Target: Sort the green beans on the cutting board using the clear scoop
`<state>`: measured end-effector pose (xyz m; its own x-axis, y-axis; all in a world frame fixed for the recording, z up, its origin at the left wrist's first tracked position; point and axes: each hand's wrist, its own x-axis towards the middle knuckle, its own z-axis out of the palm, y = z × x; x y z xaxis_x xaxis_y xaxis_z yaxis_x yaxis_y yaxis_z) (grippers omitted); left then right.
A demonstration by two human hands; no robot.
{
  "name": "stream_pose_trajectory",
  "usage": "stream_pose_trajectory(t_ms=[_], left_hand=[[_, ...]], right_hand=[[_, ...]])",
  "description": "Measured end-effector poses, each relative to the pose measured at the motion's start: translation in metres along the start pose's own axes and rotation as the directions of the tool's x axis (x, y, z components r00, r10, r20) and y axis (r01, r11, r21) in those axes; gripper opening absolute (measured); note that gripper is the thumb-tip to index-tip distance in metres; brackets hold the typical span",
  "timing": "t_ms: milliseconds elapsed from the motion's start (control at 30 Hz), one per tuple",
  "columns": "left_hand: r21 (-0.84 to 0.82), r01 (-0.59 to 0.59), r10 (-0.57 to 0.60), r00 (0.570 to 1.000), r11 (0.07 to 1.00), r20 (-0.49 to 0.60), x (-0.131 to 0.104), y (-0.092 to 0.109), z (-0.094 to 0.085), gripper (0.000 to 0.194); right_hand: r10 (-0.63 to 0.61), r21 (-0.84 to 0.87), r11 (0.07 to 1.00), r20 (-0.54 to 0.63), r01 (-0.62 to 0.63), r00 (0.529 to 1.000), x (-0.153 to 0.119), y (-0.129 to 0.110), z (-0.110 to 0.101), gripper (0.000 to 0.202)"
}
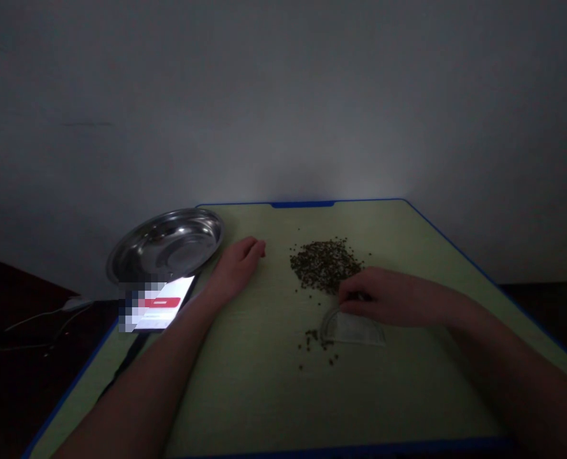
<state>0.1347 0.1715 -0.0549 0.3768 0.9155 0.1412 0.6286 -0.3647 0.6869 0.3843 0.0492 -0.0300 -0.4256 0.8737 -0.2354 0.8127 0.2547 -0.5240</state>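
A spread pile of small dark brown seeds or beans (324, 262) lies on the pale green table. My right hand (372, 294) is at the pile's near right edge, its thumb and fingers pinched together; what they hold is hidden. Just below that hand lies a clear, half-round piece like a protractor (360, 331), partly covered by the fingers. A few loose seeds (331, 362) are scattered on its left. My left hand (238, 262) rests on the table left of the pile, fingers curled in, with nothing visible in them.
A shiny metal basin (169, 245) sits at the table's left edge, tilted. Before it is a phone (162, 309) with a lit screen, close to my left forearm. The table (245, 395) has a blue rim and stands against a grey wall. White cables (39, 319) lie at the left.
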Motion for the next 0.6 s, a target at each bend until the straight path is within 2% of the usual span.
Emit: stream_pose_trajectory(t_ms=[167, 300, 433, 600], left_hand=[[-0.001, -0.003, 0.003, 1.000, 1.000, 0.009, 0.002, -0.006, 0.002, 0.034], [0.009, 0.003, -0.003, 1.000, 1.000, 0.008, 0.003, -0.010, 0.003, 0.034], [0.015, -0.008, 0.008, 1.000, 1.000, 0.015, 0.003, -0.008, 0.003, 0.033], [0.027, -0.020, 0.019, 0.999, 0.999, 0.026, 0.002, -0.004, 0.002, 0.033]], right_hand=[[0.031, 0.000, 1.000, 0.054, -0.031, 0.998, -0.005, 0.005, -0.002, 0.020], [0.032, 0.016, 0.999, 0.046, -0.033, 0.998, -0.008, 0.009, -0.003, 0.020], [0.020, 0.006, 1.000, 0.046, -0.020, 0.999, -0.009, 0.004, -0.001, 0.019], [0.022, -0.031, 0.999, 0.115, -0.019, 0.993, -0.012, -0.001, -0.001, 0.019]])
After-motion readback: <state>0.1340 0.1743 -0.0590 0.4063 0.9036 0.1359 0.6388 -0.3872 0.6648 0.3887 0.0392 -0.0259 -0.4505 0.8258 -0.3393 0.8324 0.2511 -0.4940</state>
